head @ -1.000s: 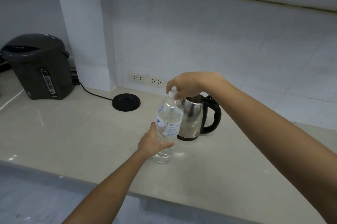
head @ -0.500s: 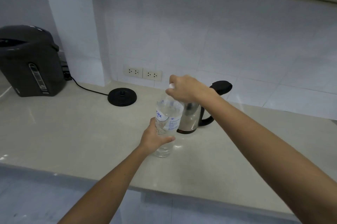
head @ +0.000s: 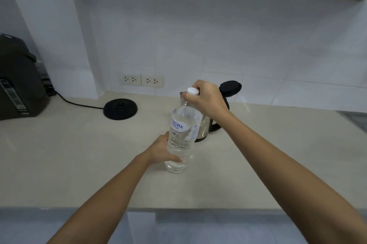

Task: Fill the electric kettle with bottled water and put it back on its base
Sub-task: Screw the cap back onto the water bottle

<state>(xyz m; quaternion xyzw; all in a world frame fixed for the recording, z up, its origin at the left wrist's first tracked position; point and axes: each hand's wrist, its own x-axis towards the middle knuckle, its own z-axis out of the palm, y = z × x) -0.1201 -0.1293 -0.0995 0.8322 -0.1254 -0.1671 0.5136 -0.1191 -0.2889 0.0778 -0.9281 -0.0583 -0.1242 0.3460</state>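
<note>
A clear plastic water bottle with a blue and white label stands on the beige counter. My left hand wraps around its lower body. My right hand pinches the white cap at the top of the bottle. Right behind the bottle stands the steel electric kettle, partly hidden by bottle and hand, with its black lid flipped up. The round black kettle base lies to the left, with nothing on it.
A dark hot-water dispenser stands at the far left, and a black cord runs from there to the base. Two wall sockets sit in the tiled wall. The counter's front edge is close to me.
The kettle's lid went from shut to flipped up. My right hand stayed at the bottle top and the white cap now shows between its fingers. The view shifted to the right.
</note>
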